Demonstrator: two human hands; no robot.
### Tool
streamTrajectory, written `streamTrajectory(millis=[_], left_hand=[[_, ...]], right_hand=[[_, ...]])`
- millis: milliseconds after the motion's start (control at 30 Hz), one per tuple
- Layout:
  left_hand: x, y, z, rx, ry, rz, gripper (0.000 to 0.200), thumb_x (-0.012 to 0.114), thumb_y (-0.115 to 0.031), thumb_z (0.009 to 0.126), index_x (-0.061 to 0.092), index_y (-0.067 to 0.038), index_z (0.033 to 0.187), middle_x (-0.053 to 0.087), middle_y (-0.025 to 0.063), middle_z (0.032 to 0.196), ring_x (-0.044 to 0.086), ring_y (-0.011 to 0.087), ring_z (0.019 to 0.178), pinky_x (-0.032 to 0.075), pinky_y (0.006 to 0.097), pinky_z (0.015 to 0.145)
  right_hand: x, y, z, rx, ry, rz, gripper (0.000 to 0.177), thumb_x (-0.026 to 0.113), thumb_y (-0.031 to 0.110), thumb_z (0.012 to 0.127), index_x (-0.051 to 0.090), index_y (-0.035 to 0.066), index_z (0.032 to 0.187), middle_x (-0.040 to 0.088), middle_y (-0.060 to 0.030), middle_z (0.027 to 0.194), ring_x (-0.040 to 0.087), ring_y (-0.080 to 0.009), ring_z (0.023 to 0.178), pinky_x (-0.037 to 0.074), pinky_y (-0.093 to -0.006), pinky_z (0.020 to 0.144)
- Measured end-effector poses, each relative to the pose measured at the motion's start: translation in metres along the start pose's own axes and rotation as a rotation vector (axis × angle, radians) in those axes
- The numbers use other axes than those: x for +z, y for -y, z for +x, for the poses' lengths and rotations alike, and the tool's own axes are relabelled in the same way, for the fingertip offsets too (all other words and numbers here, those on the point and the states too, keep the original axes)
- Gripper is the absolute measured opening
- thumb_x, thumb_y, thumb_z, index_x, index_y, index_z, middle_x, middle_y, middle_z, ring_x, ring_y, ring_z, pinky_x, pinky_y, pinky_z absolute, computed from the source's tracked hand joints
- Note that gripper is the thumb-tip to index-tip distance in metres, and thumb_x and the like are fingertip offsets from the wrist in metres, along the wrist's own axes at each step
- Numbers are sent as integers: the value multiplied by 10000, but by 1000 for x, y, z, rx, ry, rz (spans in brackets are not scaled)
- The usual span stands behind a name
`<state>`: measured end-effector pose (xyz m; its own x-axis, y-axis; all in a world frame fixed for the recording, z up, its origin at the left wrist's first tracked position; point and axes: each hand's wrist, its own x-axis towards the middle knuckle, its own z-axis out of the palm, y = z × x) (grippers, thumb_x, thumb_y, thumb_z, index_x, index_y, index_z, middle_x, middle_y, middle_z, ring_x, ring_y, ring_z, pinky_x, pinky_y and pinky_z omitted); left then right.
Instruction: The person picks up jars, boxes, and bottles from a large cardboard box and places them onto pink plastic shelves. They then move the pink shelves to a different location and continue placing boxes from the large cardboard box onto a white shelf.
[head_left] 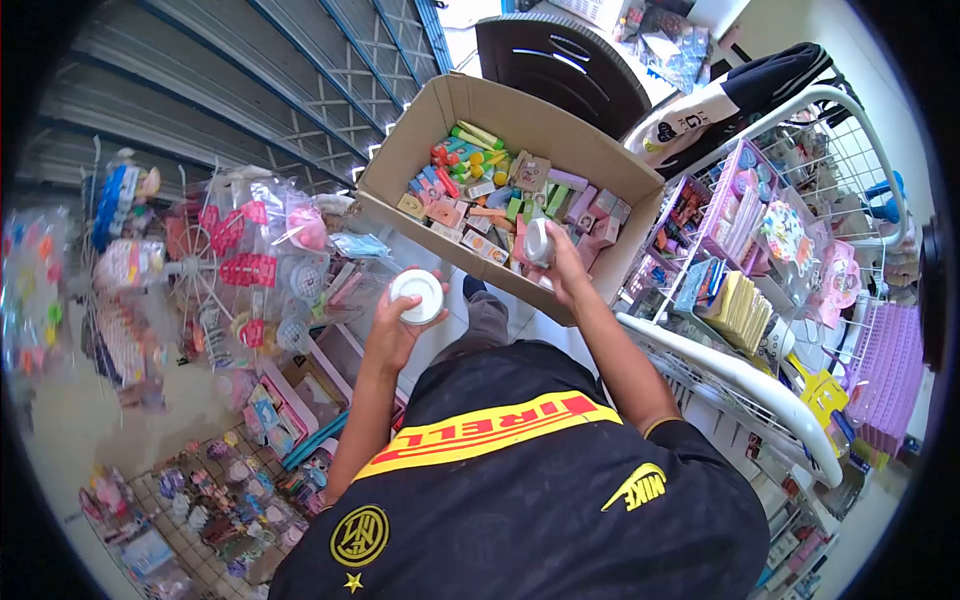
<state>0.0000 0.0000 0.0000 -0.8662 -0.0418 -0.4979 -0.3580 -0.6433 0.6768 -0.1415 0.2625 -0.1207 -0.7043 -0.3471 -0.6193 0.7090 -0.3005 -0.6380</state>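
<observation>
My left hand (394,338) is closed round a white round container (417,297), its flat round face turned up, just in front of the box's near edge. My right hand (570,275) grips a second white round piece (538,241) by its side, over the near right part of the box. The open cardboard box (430,240) stands in front of me, filled with small colourful packages. Green and yellow tubes (478,137) lie at its far left; pink, purple and green small boxes (565,198) fill the middle and right.
Bagged trinkets (250,240) hang on a rack at the left. A white wire rack (740,370) with goods stands close at the right. Behind the box is a dark chair (570,75); a metal shutter (250,80) is at the upper left.
</observation>
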Motion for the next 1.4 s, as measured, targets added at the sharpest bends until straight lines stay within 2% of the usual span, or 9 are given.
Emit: streamTrajectory(millis=[200, 467, 533, 633, 733, 833, 1100, 1367, 1400], left_hand=[[-5, -52, 52, -54, 37, 98, 463, 584, -106, 881, 418, -41, 1308, 560, 188, 1286, 596, 325, 1165, 561, 468, 898], [15, -40, 129, -188, 29, 139, 455, 492, -366, 1011, 382, -96, 1360, 527, 102, 1270, 560, 216, 1159, 512, 449, 920], [26, -30, 147, -212, 87, 95, 446, 482, -376, 1014, 401, -94, 1349, 538, 97, 1267, 548, 211, 1183, 479, 425, 965], [33, -22, 158, -210, 152, 63, 466, 479, -394, 1013, 439, -75, 1350, 547, 102, 1278, 507, 218, 1246, 384, 356, 1054], [1, -6, 154, 475, 247, 1397, 587, 592, -387, 935, 448, -47, 1391, 507, 175, 1347, 354, 336, 1387, 307, 450, 1119], [-11, -3, 125, 351, 317, 1884, 648, 658, -372, 879, 437, -67, 1405, 385, 205, 1461, 236, 391, 1434, 257, 537, 1132], [-27, 48, 78, 641, 7, 1720, 731, 690, -311, 844, 373, -53, 1449, 215, 227, 1551, 210, 420, 1438, 263, 561, 1121], [-234, 267, -56, -418, -298, 1230, 670, 529, -526, 895, 582, 46, 1240, 645, 258, 1166, 604, 370, 1142, 464, 422, 965], [-223, 290, -96, -495, -541, 1107, 724, 511, -588, 900, 571, 31, 1271, 655, 231, 1175, 618, 343, 1132, 481, 419, 948]], right_hand=[[-59, -48, 109, -240, -228, -771, 561, 543, 429, 952, 511, 60, 1372, 588, -134, 1266, 585, -205, 1005, 497, -371, 785], [80, 53, 29, -96, 148, -585, 642, 676, 369, 882, 453, 118, 1429, 579, -124, 1262, 595, -187, 969, 501, -333, 812], [104, 57, 23, -515, 382, -763, 789, 780, 304, 786, 395, 144, 1455, 550, -117, 1282, 580, -210, 1060, 504, -337, 858], [87, 34, 54, -648, 251, -814, 900, 841, 241, 704, 361, 137, 1459, 528, -123, 1283, 555, -235, 1136, 496, -352, 906], [47, 16, 75, -60, -75, -498, 895, 828, 297, 732, 335, 83, 1447, 562, -126, 1186, 602, -155, 878, 517, -279, 628], [3, -20, 103, 72, -236, -351, 840, 781, 370, 785, 335, 65, 1429, 585, -124, 1094, 600, -149, 758, 509, -274, 546], [23, -1, 30, -48, -1, -123, 482, 616, 331, 939, 435, 47, 1284, 609, -78, 986, 603, -125, 716, 459, -218, 571], [19, -26, -72, -114, 483, -579, 353, 551, 315, 979, 563, 49, 1211, 649, -45, 1014, 612, -114, 834, 467, -264, 715], [8, -43, -73, -77, 517, -636, 361, 555, 333, 974, 570, 55, 1205, 650, -42, 1014, 612, -110, 835, 464, -260, 711]])
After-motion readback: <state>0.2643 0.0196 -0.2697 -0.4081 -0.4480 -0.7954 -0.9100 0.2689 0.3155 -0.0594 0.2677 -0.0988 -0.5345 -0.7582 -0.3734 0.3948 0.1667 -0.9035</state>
